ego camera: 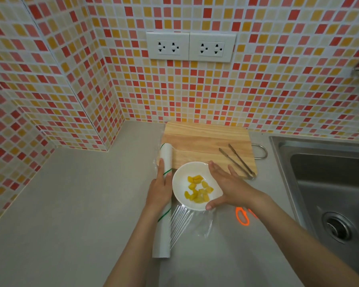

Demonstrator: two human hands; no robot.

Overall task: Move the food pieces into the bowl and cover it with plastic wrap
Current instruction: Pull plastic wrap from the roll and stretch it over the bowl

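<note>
Head view, bowl [179, 184] as landmark: left of it, the left hand [159, 189] is closed around the roll [164, 204]. Inside the bowl lie the food pieces [197, 191]. Over its right rim the right hand [224, 186] lies flat and open, pressing the wrap [187, 222]. Right of it, scissors [242, 216] wait on the desk [71, 204]. I think the film should be kept tight before cutting.

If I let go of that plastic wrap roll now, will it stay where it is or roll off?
The plastic wrap roll is a long cylinder lying on the flat counter, so it could probably roll sideways. The film stretched to the bowl looks thin and wrinkled, likely floppy and clingy, and may tug the roll toward the bowl. The left hand lies on it.
</note>
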